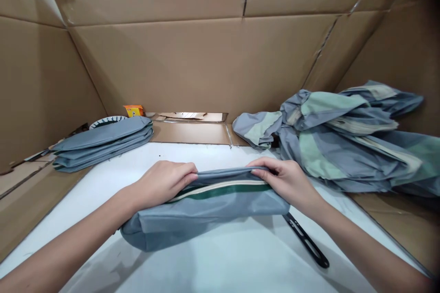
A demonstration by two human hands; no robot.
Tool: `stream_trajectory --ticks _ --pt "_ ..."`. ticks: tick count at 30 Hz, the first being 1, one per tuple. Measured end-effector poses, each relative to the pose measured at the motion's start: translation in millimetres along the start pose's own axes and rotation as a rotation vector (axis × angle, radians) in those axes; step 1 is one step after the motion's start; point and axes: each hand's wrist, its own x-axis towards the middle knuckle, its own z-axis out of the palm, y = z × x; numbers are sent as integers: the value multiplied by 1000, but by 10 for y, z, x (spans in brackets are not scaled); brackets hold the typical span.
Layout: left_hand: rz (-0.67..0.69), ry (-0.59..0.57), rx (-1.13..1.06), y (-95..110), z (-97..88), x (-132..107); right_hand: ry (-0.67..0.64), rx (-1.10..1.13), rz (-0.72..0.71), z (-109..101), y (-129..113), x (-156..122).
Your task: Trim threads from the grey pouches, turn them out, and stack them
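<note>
Fabric stack sat far left. Left hand pinched zippered bag by its upper edge; bag spanned white table (clearance hard to judge), apparently mid-fold, next move wanting even tension; right hand pinched same edge. Crumpled heap lay rightmost.

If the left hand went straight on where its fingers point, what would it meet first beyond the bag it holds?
Probably the right hand, pinching the same bag along its upper edge; depth is hard to judge from one view.

Pouch smooth cloth, faint sheen; cardboard walls matt; handle perhaps plastic, partly hidden.
</note>
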Motion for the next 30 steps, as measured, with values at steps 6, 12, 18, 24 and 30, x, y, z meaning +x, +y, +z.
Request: stream_trajectory --ticks 6,12,18,24,30 --pt "-56 32 69 -126 126 71 -32 -154 -131 -4 121 116" --pt "-38 -44 -379 -221 49 47 2 -190 -224 76 179 202" --pt "145 -224 -354 -35 -269 -145 -43 -116 -277 62 86 209" --pt "79 -170 -218 264 -281 -442 -139 64 -102 18 -13 205" --pt "243 170 -3 356 -10 -607 -99 159 87 18 26 182"
